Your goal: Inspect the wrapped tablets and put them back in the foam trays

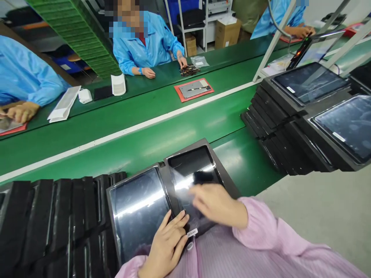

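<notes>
Two dark glossy screens lie side by side in a black foam tray [226, 175] in front of me. My left hand [170, 241] rests with fingers spread on the lower part of the tray, between the left screen [136, 220] and the right screen [189, 160]. A small white label [192, 233] shows by its fingertips. Over the right screen, my right hand [217, 204] is closed in a pinch and blurred by motion. A whitish see-through film [180, 181] stretches from its fingertips over that screen; its edges are smeared.
Black foam trays [63, 220] stand in a row at left. More are stacked at right, topped by screens [311, 83]. Across the green conveyor [130, 144], people in blue sit working. A red tray [193, 89] holding a grey panel lies beyond the white rail [145, 119].
</notes>
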Motion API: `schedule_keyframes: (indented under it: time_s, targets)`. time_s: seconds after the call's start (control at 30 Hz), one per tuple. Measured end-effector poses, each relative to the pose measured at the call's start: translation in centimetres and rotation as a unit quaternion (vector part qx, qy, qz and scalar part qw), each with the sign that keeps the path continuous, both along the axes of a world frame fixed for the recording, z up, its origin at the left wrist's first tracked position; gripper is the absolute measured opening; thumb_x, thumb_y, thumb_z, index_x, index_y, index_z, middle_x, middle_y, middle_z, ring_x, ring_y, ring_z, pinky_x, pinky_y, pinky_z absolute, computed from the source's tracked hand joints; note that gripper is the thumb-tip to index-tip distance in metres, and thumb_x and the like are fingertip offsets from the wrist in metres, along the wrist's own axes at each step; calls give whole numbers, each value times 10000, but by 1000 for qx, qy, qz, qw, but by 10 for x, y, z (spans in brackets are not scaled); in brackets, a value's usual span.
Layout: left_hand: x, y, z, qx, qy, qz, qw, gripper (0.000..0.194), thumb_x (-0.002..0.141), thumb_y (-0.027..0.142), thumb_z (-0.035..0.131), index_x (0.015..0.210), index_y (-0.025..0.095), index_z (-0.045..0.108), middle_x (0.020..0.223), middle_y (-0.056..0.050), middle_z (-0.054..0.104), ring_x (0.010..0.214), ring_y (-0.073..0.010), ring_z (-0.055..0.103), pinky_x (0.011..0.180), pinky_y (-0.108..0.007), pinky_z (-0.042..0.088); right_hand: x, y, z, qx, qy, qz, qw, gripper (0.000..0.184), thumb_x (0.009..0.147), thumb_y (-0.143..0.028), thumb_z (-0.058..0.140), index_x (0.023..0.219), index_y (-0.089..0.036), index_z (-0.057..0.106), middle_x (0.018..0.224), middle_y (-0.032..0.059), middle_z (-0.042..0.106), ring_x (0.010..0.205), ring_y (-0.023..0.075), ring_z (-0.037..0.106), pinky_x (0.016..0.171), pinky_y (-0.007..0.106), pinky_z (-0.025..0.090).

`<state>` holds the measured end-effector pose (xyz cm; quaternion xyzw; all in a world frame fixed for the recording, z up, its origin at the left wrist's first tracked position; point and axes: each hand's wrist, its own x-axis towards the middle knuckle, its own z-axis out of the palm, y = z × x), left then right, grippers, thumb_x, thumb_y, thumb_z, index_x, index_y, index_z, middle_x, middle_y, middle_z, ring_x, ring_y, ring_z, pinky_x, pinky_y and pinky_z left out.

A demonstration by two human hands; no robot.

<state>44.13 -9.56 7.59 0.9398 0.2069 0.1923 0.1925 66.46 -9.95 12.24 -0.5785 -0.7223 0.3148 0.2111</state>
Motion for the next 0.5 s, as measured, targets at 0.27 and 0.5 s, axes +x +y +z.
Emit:
schedule_keyframes:
  time_s: [0.27,0.5]
  targets:
    - [2,-4,0,-4,19,-3,1000,151,848,140,467,766,181,587,1013,-85,735,1038,-200,654,1062,-407,381,42,-28,9,-3,153,-56,987,272,900,-389,475,763,-218,637,728,10,712,654,145,671,644,233,516]
    - [5,-8,-4,-105,-25,39,993,135,841,141,496,788,169,618,1058,-83,722,1091,-209,623,1069,-442,361,35,3,-20,-143,-189,-316,919,553,753,-478,519,1172,-118,555,970,145,693,884,344,663,685,413,500]
